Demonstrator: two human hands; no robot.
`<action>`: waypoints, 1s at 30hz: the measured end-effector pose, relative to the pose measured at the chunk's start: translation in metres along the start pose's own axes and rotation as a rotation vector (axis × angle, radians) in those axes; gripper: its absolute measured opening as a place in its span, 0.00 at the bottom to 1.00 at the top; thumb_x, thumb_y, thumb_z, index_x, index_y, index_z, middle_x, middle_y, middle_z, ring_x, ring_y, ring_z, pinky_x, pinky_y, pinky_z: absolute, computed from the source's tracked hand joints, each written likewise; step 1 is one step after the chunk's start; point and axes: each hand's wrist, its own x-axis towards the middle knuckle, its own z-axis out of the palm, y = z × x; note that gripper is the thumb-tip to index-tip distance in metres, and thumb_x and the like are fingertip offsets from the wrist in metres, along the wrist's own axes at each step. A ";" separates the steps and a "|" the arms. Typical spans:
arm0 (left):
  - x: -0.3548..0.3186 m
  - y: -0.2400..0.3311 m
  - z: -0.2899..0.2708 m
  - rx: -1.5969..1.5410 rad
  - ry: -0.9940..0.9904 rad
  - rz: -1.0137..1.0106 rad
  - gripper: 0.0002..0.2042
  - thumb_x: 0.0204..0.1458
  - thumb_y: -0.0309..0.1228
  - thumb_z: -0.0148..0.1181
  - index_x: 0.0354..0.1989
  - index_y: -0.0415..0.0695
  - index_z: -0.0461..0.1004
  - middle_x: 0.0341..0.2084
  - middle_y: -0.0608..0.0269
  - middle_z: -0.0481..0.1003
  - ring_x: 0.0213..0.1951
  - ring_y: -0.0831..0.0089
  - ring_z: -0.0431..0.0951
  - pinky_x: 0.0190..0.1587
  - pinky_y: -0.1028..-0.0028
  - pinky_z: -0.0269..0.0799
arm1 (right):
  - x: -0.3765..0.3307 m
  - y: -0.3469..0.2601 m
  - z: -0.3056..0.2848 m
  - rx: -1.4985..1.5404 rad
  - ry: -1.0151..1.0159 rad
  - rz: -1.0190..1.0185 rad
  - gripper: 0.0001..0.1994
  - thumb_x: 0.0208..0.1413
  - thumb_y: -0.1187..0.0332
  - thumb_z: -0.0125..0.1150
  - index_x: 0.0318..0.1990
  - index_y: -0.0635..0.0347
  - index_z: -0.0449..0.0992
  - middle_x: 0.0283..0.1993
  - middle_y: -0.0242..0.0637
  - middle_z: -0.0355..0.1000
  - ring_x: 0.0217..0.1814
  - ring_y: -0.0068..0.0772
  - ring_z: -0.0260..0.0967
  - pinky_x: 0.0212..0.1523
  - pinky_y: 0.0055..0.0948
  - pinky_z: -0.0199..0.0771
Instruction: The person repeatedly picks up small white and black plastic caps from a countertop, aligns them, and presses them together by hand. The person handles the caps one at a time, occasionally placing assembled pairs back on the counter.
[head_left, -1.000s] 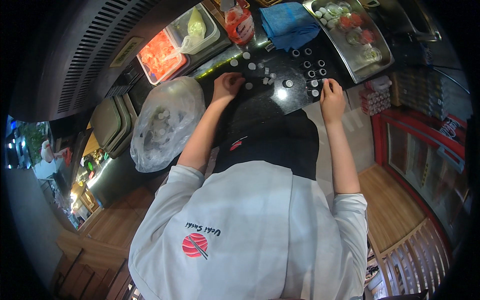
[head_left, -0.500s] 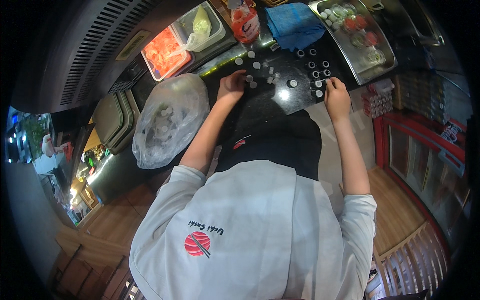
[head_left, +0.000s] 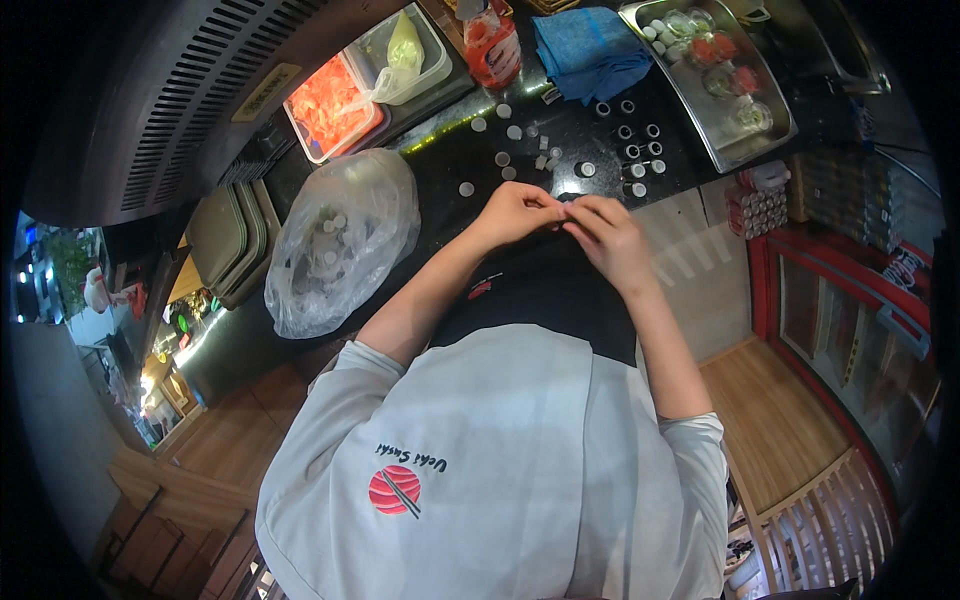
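My left hand and my right hand meet at the near edge of the dark counter. Fingertips of both pinch together around something small that they mostly hide. Beyond my left hand lie several loose white round caps and a few small translucent pieces. One small round container with a pale top stands just past my fingertips. To its right, several similar small containers, dark inside with pale rims, stand in loose rows.
A clear plastic bag with small pale pieces inside lies at the left. Behind are a tub of orange-pink slices, a tub with a green-filled bag, a red bottle, a blue cloth and a metal tray.
My right hand has moved left from the small containers, and my left hand right from the loose caps, so their fingertips now meet. One cap now lies farther left on the counter.
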 end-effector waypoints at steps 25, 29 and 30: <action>0.074 -0.017 -0.017 1.446 0.200 0.556 0.15 0.55 0.30 0.60 0.52 0.52 0.80 0.57 0.54 0.75 0.57 0.58 0.74 0.58 0.57 0.69 | 0.019 0.103 -0.034 -0.574 0.205 0.304 0.05 0.54 0.68 0.69 0.38 0.54 0.86 0.35 0.33 0.72 0.41 0.38 0.74 0.39 0.38 0.76; 0.076 -0.025 -0.022 1.467 0.196 0.583 0.13 0.54 0.31 0.62 0.49 0.49 0.80 0.55 0.56 0.76 0.56 0.60 0.75 0.57 0.58 0.70 | 0.030 0.111 -0.031 -0.682 0.176 0.272 0.04 0.52 0.70 0.67 0.36 0.55 0.85 0.34 0.33 0.72 0.40 0.38 0.74 0.38 0.38 0.77; 0.074 -0.025 -0.021 1.460 0.200 0.587 0.13 0.53 0.31 0.62 0.47 0.48 0.80 0.53 0.58 0.77 0.55 0.60 0.75 0.57 0.58 0.70 | 0.031 0.114 -0.029 -0.701 0.159 0.287 0.04 0.52 0.69 0.67 0.35 0.55 0.84 0.34 0.33 0.72 0.39 0.38 0.74 0.38 0.39 0.77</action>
